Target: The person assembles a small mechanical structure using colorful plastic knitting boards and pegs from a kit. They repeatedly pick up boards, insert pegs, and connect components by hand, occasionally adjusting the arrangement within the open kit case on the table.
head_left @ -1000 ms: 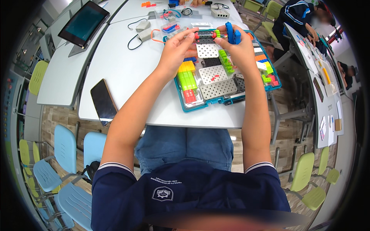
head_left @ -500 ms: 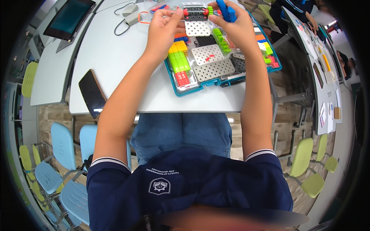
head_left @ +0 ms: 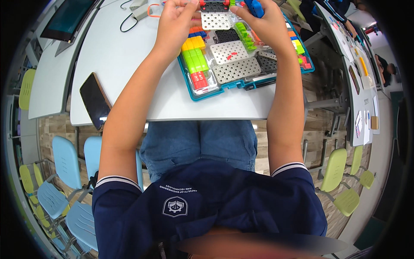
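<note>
At the top edge of the view, my left hand (head_left: 176,20) pinches the left end of a building-set assembly (head_left: 215,7), a dark perforated plate with red connectors. My right hand (head_left: 269,26) has its thumb and fingers at the other end, beside a lime-green part (head_left: 233,3). Also in the right hand is a blue plastic piece (head_left: 256,8), whose exact kind I cannot make out. Just below the assembly shows a white perforated plate (head_left: 215,20); whether it is attached cannot be told. The upper part of the assembly is cut off by the frame.
Under my hands lies a teal-rimmed parts tray (head_left: 202,97) with yellow, green and red blocks and grey perforated plates. A phone (head_left: 94,98) rests near the table's front left edge. Cables (head_left: 128,26) and a monitor (head_left: 69,19) are farther left. A person (head_left: 345,23) sits at the right-hand table.
The whole scene has shifted slightly up and left in the view, so the assembly is now more cut off. Both hands keep their hold on it.
</note>
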`<move>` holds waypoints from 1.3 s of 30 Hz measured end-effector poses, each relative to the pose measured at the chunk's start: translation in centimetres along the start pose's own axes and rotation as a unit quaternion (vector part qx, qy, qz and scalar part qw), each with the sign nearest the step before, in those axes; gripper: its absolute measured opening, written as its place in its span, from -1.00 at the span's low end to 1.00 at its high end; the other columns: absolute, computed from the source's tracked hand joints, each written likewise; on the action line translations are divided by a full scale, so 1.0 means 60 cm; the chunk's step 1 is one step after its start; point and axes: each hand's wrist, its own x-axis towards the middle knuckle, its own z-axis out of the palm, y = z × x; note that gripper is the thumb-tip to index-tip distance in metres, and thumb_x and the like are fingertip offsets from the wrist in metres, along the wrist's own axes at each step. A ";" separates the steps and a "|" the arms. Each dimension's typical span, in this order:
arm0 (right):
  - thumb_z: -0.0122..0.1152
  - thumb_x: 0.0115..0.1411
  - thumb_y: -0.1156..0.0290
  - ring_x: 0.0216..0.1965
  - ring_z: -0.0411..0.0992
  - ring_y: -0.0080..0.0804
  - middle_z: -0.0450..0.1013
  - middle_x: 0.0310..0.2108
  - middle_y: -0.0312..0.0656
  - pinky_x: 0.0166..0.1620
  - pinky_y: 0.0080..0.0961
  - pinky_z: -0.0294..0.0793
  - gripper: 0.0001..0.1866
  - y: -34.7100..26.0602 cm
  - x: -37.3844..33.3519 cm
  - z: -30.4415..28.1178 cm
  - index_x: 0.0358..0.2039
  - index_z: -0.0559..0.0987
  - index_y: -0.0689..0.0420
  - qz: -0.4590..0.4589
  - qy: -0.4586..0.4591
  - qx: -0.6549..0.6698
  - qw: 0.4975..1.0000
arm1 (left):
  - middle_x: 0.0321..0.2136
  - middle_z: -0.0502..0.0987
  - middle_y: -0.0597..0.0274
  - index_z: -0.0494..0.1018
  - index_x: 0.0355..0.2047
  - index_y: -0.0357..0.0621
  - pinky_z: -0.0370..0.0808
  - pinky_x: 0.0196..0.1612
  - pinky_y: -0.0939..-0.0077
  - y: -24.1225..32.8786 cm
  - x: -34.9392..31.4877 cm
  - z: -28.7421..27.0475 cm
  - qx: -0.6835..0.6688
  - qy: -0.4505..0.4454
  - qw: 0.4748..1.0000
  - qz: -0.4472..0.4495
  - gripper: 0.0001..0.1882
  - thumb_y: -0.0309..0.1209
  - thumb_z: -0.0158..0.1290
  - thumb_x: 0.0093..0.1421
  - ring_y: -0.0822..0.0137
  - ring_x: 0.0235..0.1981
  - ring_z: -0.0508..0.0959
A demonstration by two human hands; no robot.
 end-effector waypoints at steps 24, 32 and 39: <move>0.16 0.04 0.62 -0.08 0.54 0.12 0.57 -0.13 0.21 -0.03 -0.20 0.49 -0.56 0.040 -0.007 -0.043 0.00 0.58 0.29 0.055 -0.149 -0.199 0.967 | -0.15 0.59 0.01 0.31 -0.04 -0.20 0.60 -0.17 0.49 0.023 0.002 -0.002 -0.020 0.052 0.998 0.003 -0.78 -0.31 -0.01 0.48 0.30 -0.19 0.65; 0.20 0.09 0.57 -0.07 0.51 0.13 0.56 -0.15 0.19 -0.01 -0.19 0.46 -0.64 0.042 -0.005 -0.033 -0.05 0.57 0.29 0.024 -0.176 -0.224 0.958 | -0.11 0.57 0.00 0.30 -0.03 -0.21 0.61 -0.15 0.46 0.027 0.002 -0.001 -0.030 0.044 0.998 -0.015 -0.78 -0.33 -0.02 0.48 0.27 -0.18 0.65; 0.22 0.12 0.54 -0.06 0.50 0.15 0.55 -0.15 0.19 0.00 -0.13 0.45 -0.68 0.039 -0.011 -0.029 -0.09 0.56 0.31 -0.003 -0.127 -0.222 0.967 | -0.10 0.57 -0.01 0.30 -0.02 -0.21 0.61 -0.11 0.44 0.032 -0.002 0.005 -0.027 0.046 0.998 -0.019 -0.78 -0.33 -0.03 0.48 0.27 -0.16 0.64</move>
